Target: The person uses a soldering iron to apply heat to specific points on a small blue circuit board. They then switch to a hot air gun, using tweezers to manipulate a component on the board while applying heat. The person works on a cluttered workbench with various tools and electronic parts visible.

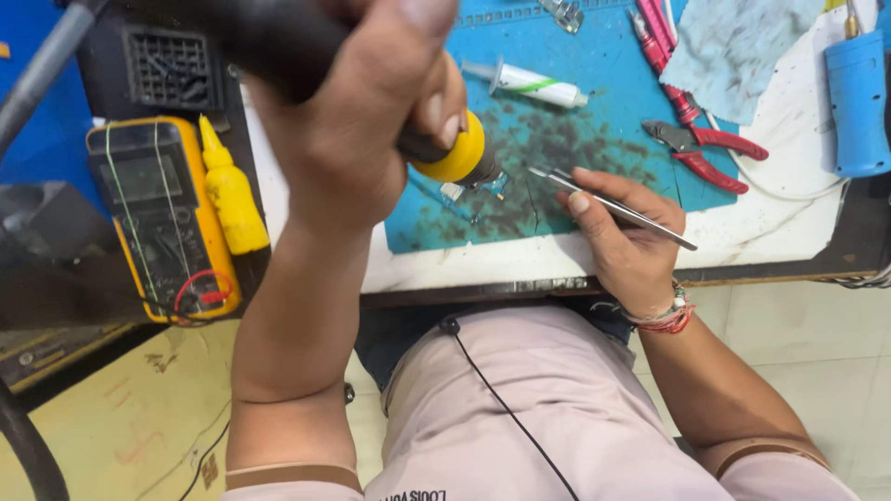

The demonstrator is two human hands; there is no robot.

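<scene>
The white workbench (789,232) carries a blue work mat (603,83), its middle stained dark, and both hands work over that stained patch. The left hand (357,130) is the bigger shape in view, raised close to the camera — its fingers are clenched round the black handle of a hot-air tool (306,46), whose yellow collar (455,153) pokes out just past the thumb and points its dark nozzle down at the mat. Right under that nozzle, between the two sets of fingertips, lies a small pale component (469,188); it is too small to say what it is. The right hand (631,237) rests on the bench edge with a beaded and threaded band on its wrist, its fingers pinched on a pair of steel tweezers (608,204) whose tips stop just short of the nozzle, near the component but not clearly touching it. Out beyond the left knuckles, off the bench, sits a yellow multimeter (162,218) with a yellow squeeze bottle (227,190) beside it. Beyond the right fingers lie red-handled pliers (710,148), a crumpled pale-blue cloth (733,42) and, at the far corner, a blue handheld tool (858,102). Above the tweezer tips — further up the mat — rests a small white tube (534,83).
</scene>
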